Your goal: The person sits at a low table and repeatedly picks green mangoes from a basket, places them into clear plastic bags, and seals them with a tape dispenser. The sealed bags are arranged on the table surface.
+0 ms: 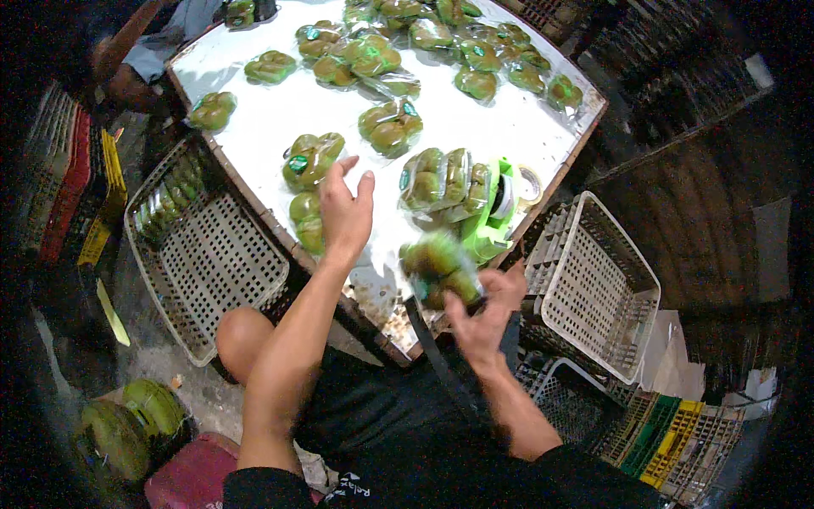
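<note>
A clear plastic pack of round green-brown fruit is gripped in my right hand over the table's near edge; both are blurred by motion. My left hand is held over the white tabletop, fingers apart and holding nothing. Beside it sit a fruit pack with a green sticker and another fruit pack, partly covered by the hand. Fruit packs lean against a bright green tape dispenser on the right. A tape roll rests by the dispenser.
Several more wrapped packs cover the far side of the table. Plastic crates flank me: a left crate holding some packs, and a right crate. Large green fruits lie at lower left. Another person's arm shows at upper left.
</note>
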`<state>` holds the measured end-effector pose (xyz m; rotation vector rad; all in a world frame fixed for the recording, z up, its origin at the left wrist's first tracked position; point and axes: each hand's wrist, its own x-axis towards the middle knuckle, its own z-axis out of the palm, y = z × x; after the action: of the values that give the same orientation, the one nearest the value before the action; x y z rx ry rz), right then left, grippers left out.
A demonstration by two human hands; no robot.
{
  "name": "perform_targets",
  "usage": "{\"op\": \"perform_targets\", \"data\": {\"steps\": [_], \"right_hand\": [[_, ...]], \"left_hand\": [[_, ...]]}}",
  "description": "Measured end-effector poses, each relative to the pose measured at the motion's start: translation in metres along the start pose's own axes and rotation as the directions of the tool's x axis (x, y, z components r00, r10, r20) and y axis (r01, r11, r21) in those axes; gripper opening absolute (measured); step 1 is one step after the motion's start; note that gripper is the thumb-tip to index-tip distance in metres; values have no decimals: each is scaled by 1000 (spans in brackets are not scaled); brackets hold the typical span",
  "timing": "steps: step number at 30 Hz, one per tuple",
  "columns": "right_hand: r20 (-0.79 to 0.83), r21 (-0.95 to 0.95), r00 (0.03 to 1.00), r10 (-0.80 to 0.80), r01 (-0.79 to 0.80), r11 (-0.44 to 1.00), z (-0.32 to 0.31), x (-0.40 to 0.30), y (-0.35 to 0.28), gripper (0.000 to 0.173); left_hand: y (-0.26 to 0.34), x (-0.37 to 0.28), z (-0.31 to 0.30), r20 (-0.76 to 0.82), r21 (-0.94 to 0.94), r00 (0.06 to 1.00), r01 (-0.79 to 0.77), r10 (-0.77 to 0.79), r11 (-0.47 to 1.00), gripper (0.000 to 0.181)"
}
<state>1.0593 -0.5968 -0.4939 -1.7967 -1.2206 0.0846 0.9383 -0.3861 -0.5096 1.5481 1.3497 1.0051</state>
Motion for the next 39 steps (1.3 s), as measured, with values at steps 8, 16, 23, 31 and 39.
{"op": "perform_targets", "data": {"steps": [8, 16, 23, 31, 39], "right_hand": [[-15, -309, 960, -279, 261, 915, 78, 131, -18, 46], [266, -395, 904, -335, 419, 817, 80, 110, -32, 50], [450, 339, 857, 251, -424, 840, 85, 57, -26, 60], [303, 558, 928, -219, 13, 830, 56, 44, -69, 50], [193, 243, 975, -109, 60, 968, 9, 68, -71, 8]], "left_hand": [[-14, -26, -48, 212, 786, 977, -165, -8, 595, 96], [-33, -30, -69, 203, 680, 979, -132, -13, 721, 131], [-27, -63, -76, 428, -231, 885, -86, 181, 969, 102], [21, -49, -80, -155, -554, 979, 24, -131, 832, 48], [66, -85, -57, 26, -111, 877, -474, 479, 874, 9]]}}
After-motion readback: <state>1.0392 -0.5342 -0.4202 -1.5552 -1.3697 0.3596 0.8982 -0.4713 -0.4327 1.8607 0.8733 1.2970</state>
